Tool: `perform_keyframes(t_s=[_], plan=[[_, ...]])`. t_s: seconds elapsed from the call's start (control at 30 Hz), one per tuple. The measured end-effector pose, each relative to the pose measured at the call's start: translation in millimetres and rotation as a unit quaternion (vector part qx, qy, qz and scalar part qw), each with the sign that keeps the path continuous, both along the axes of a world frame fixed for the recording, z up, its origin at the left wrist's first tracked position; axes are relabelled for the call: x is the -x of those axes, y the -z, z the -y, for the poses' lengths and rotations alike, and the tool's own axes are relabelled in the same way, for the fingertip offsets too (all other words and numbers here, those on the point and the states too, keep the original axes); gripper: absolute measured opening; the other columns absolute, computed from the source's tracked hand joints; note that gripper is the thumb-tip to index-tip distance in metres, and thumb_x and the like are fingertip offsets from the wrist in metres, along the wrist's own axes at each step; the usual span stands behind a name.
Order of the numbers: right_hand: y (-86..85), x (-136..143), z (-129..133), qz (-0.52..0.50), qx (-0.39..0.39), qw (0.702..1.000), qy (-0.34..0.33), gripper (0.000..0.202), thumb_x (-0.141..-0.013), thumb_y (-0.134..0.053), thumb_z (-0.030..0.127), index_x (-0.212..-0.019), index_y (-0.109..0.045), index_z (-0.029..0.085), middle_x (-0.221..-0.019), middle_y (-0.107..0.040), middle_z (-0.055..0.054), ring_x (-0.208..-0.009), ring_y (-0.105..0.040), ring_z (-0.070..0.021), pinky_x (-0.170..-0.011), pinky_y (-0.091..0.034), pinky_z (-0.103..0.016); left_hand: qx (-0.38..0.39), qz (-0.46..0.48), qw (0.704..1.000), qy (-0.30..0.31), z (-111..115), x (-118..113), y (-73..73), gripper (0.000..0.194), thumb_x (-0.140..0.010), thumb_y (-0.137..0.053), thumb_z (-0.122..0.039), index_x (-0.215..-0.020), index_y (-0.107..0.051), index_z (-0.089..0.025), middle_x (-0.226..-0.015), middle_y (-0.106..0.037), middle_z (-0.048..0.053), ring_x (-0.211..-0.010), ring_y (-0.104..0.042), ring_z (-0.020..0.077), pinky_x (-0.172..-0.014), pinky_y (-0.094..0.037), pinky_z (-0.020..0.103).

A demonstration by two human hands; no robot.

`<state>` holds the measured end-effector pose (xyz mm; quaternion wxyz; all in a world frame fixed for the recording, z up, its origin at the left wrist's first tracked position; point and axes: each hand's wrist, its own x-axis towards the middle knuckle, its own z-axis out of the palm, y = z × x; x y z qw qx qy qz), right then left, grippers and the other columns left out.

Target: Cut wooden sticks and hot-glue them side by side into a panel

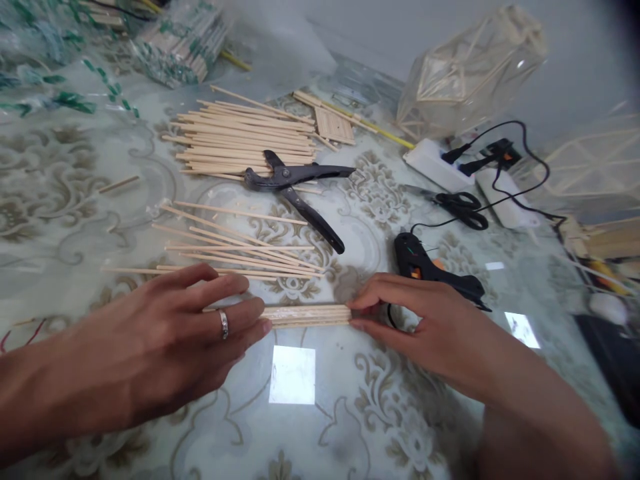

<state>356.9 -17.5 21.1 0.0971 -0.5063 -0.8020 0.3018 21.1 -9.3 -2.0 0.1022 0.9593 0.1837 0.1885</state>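
Several pale wooden sticks lie side by side as a narrow strip (307,315) on the patterned tabletop. My left hand (200,327), with a ring on one finger, grips the strip's left part and hides that end. At the right end, the thumb and fingertips of my right hand (420,323) pinch the strip. Loose thin sticks (240,247) are spread just beyond my left hand. A black glue gun (440,270) rests right behind my right hand, partly covered by it.
Black cutters (300,183) lie against a stick pile (245,137). Scissors (460,207), power strips (440,167) and a cable are at the right. Clear-wrapped stick frames (470,73) stand at the back right; a bagged stick bundle (180,43) is at the back left.
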Motion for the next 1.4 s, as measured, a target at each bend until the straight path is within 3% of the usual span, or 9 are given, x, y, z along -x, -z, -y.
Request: perform_keyframes(t_s=[0.13,0.4,0.6,0.8,1.03,1.23,1.4], plan=[[-0.6,1.1,0.7,0.000,0.000,1.000,0.001,0.011,-0.096,-0.070,0.028,-0.086,-0.072,0.025,-0.080,-0.073,0.001,-0.068,-0.069,-0.0165,-0.064,-0.056,-0.029,0.000,-0.014,1.000,0.014,-3.1,2.9,1.7,0.026,-0.111,-0.047,-0.015,-0.129,-0.065,-0.017,-0.121,-0.078,0.001,-0.113,-0.067,0.0239,-0.101,-0.045,0.045],[-2.4,2.8,0.0,-0.001,-0.002,1.000,0.002,0.011,-0.096,-0.070,0.028,-0.085,-0.071,0.025,-0.080,-0.073,0.001,-0.069,-0.070,-0.0161,-0.065,-0.056,-0.028,0.044,-0.008,0.998,0.040,-11.2,6.7,5.7,0.041,-0.106,-0.047,-0.011,-0.143,-0.060,-0.022,-0.123,-0.078,0.002,-0.113,-0.069,0.0239,-0.095,-0.047,0.043],[-2.0,3.1,0.2,-0.002,-0.008,1.000,-0.004,0.011,-0.096,-0.070,0.026,-0.086,-0.071,0.024,-0.080,-0.073,0.001,-0.068,-0.069,-0.0154,-0.064,-0.054,-0.028,0.045,-0.038,0.998,-0.002,-3.6,2.1,10.8,0.038,-0.108,-0.051,-0.020,-0.142,-0.065,-0.027,-0.129,-0.074,0.001,-0.115,-0.064,0.0282,-0.098,-0.042,0.048],[-1.6,3.7,-0.3,0.000,-0.017,1.000,-0.013,0.012,-0.098,-0.068,0.027,-0.086,-0.071,0.024,-0.080,-0.073,0.000,-0.068,-0.069,-0.0162,-0.064,-0.055,-0.028,0.042,-0.029,0.999,-0.014,-0.6,0.1,7.6,0.033,-0.108,-0.052,-0.024,-0.136,-0.068,-0.029,-0.127,-0.075,0.000,-0.112,-0.067,0.0266,-0.099,-0.047,0.047],[-7.0,5.7,3.8,0.011,-0.113,0.993,-0.024,0.014,-0.105,-0.065,0.030,-0.100,-0.077,0.024,-0.093,-0.078,-0.003,-0.078,-0.074,-0.0180,-0.073,-0.057,-0.031,0.062,-0.041,0.997,-0.018,1.2,0.3,3.7,0.034,-0.109,-0.047,-0.020,-0.136,-0.066,-0.027,-0.126,-0.074,0.000,-0.113,-0.069,0.0289,-0.100,-0.056,0.050],[-3.2,34.5,16.5,0.001,-0.160,0.978,-0.132,0.028,-0.111,-0.053,0.023,-0.119,-0.080,0.021,-0.081,-0.072,-0.001,-0.076,-0.068,-0.0179,-0.082,-0.054,-0.035,0.061,-0.054,0.996,-0.024,2.8,-1.0,5.6,0.035,-0.109,-0.051,-0.025,-0.142,-0.063,-0.028,-0.126,-0.073,0.000,-0.112,-0.069,0.0282,-0.101,-0.058,0.049],[1.1,46.0,22.2,0.050,-0.197,0.966,-0.159,0.032,-0.112,-0.049,0.020,-0.119,-0.080,0.019,-0.074,-0.069,-0.001,-0.074,-0.064,-0.0212,-0.081,-0.048,-0.038,0.056,-0.054,0.997,-0.021,2.7,-3.6,3.2,0.034,-0.111,-0.045,-0.023,-0.138,-0.066,-0.024,-0.123,-0.073,0.001,-0.110,-0.069,0.0291,-0.096,-0.058,0.048]])
